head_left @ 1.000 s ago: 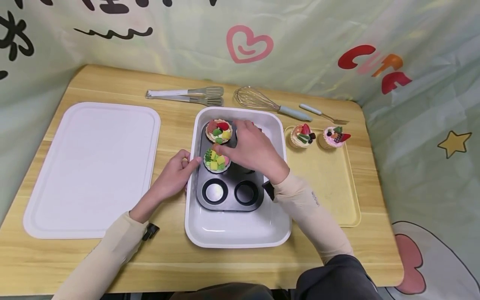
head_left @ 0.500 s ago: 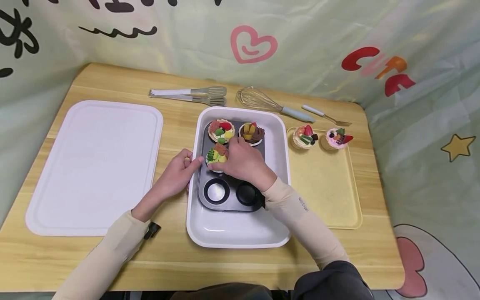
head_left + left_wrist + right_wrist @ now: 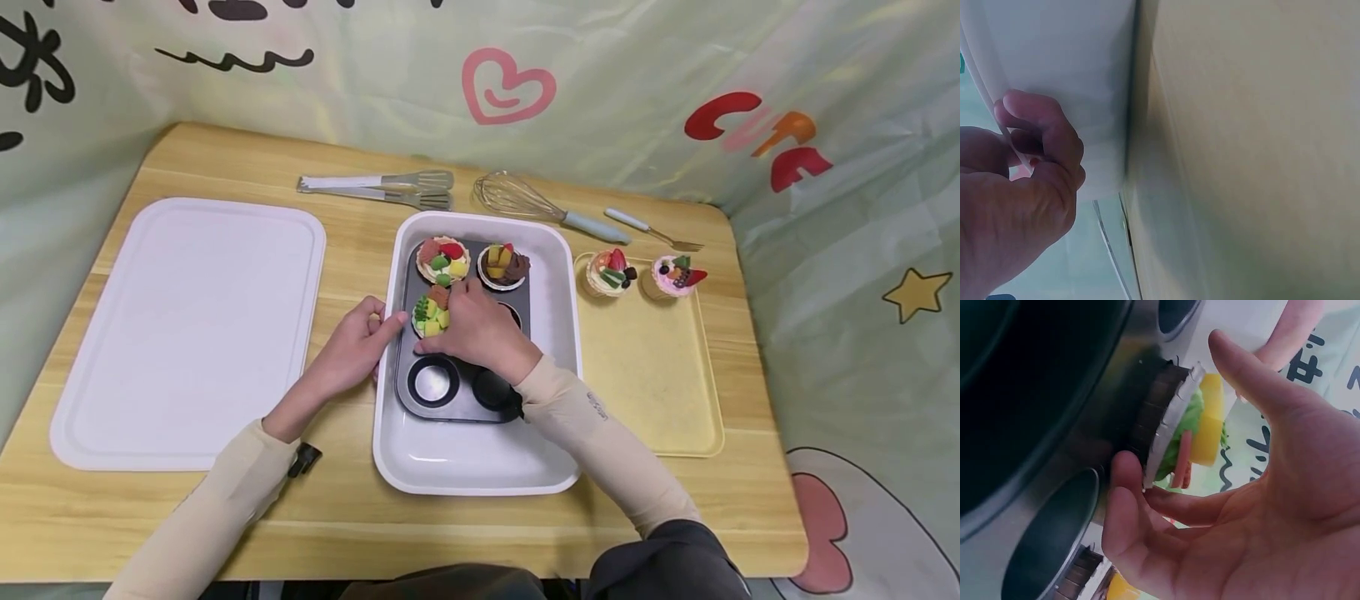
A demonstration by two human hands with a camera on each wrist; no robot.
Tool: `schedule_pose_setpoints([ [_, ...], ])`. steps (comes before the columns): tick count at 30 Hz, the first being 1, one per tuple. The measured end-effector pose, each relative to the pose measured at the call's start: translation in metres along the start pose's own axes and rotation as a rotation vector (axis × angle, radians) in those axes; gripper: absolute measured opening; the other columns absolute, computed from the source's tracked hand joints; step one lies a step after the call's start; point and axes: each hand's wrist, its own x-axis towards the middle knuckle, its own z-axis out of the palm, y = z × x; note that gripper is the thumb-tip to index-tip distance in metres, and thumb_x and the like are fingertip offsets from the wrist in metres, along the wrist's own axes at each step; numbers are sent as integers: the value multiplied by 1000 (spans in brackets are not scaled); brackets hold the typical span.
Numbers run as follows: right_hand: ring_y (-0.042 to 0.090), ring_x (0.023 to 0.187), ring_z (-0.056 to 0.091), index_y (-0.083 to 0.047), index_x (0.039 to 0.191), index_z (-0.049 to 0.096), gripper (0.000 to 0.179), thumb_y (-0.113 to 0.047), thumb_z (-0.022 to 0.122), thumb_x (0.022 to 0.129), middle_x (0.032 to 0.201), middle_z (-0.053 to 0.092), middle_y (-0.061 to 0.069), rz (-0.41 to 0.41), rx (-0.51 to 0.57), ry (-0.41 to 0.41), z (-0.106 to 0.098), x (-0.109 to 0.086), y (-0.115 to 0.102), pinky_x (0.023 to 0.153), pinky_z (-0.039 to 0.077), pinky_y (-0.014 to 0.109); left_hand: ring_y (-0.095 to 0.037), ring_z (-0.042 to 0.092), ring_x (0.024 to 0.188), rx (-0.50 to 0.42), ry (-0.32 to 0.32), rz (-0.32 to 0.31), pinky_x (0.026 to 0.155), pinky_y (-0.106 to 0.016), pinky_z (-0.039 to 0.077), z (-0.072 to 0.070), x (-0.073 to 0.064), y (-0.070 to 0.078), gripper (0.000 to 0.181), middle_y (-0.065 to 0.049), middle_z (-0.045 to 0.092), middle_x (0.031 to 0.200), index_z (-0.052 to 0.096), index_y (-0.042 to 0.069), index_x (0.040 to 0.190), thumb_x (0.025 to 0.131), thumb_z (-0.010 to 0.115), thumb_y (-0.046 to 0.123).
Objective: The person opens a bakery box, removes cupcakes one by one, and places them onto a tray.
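Observation:
My left hand (image 3: pixel 351 346) grips the left rim of a deep white tray (image 3: pixel 480 471), thumb on top and fingers curled outside, also seen in the left wrist view. In that tray lies a dark muffin pan (image 3: pixel 465 410). My right hand (image 3: pixel 487 325) reaches over a cupcake topped with green and yellow pieces (image 3: pixel 1200 425), in the pan's middle-left cup. Its fingers touch the cupcake's side, while the thumb stands apart from the rim in the right wrist view. Behind are a fruit cupcake (image 3: pixel 442 260) and a chocolate cupcake (image 3: pixel 503 267) in the back cups.
On the right, a yellow tray (image 3: pixel 645 375) bears a cream cupcake (image 3: pixel 607 273) and a pink cupcake (image 3: pixel 670 276). A white board (image 3: pixel 187 333) lies at left. Tongs (image 3: pixel 375 190), a whisk (image 3: pixel 547 208) and a fork (image 3: pixel 652 230) lie along the back.
My right hand has drawn back from the chocolate cupcake to the green and yellow one, uncovering the chocolate one. The left hand keeps its grip on the white tray.

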Motion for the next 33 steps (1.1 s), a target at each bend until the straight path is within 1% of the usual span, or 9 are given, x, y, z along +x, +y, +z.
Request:
schedule_pose_setpoints([
  [4, 25, 96, 60, 5, 135, 47, 98, -57, 86, 70, 124, 48, 19, -4, -8, 13, 3, 1, 0, 81, 56, 43, -22, 56, 44, -5, 4, -7, 40, -31, 47, 0, 0, 0, 37, -15, 63, 66, 45, 1, 106, 105, 51, 37],
  [7, 25, 98, 59, 7, 134, 46, 94, -53, 85, 72, 124, 48, 20, -22, -16, 16, 4, 3, 0, 84, 56, 41, -21, 55, 44, -7, 5, -10, 40, -31, 46, 1, -1, 1, 37, -14, 61, 65, 45, 2, 105, 105, 51, 38],
  [11, 25, 97, 58, 6, 128, 48, 81, -45, 83, 76, 125, 47, 21, -32, 13, 13, 5, 5, 1, 85, 55, 39, -20, 54, 43, -11, 4, -12, 40, -32, 46, 0, -1, 1, 38, -12, 60, 63, 45, 1, 106, 105, 51, 38],
  [15, 25, 96, 57, 4, 121, 50, 70, -39, 82, 76, 123, 46, 21, -25, 51, 8, 5, 7, 2, 83, 54, 37, -20, 54, 43, -8, 3, -5, 39, -32, 46, 0, 0, 1, 38, -11, 60, 62, 45, 1, 106, 105, 51, 38],
  [22, 24, 96, 56, 8, 126, 47, 76, -38, 82, 76, 116, 49, 21, -15, 72, -18, 3, 9, 2, 85, 54, 36, -20, 54, 43, -5, 4, -2, 39, -31, 46, 0, 0, 1, 39, -11, 59, 62, 45, 1, 106, 104, 52, 40],
  [24, 24, 95, 56, 9, 125, 47, 75, -37, 81, 77, 114, 50, 21, -19, 76, -25, 3, 9, 3, 84, 54, 36, -19, 53, 43, -5, 3, -4, 39, -31, 46, 0, 0, 1, 40, -11, 58, 62, 45, 1, 106, 104, 52, 40],
  [27, 24, 95, 55, 7, 122, 49, 70, -36, 81, 77, 112, 51, 19, -24, 97, -35, 1, 10, 4, 83, 53, 35, -19, 54, 42, -6, 0, -9, 39, -32, 47, 0, 1, 1, 40, -11, 59, 62, 44, 1, 106, 104, 52, 40],
  [31, 22, 90, 57, 1, 110, 53, 54, -33, 79, 77, 103, 55, 13, -42, 142, -27, -2, 9, 7, 79, 51, 32, -20, 55, 43, -8, -4, -15, 40, -36, 48, 0, 1, 1, 39, -12, 60, 63, 44, 1, 106, 104, 52, 40],
  [33, 22, 89, 57, -1, 107, 53, 50, -32, 79, 77, 99, 56, 10, -48, 158, -21, -4, 9, 8, 78, 50, 31, -20, 55, 43, -10, -6, -17, 41, -37, 49, 0, 1, 1, 39, -13, 61, 64, 44, 1, 106, 104, 52, 39],
])
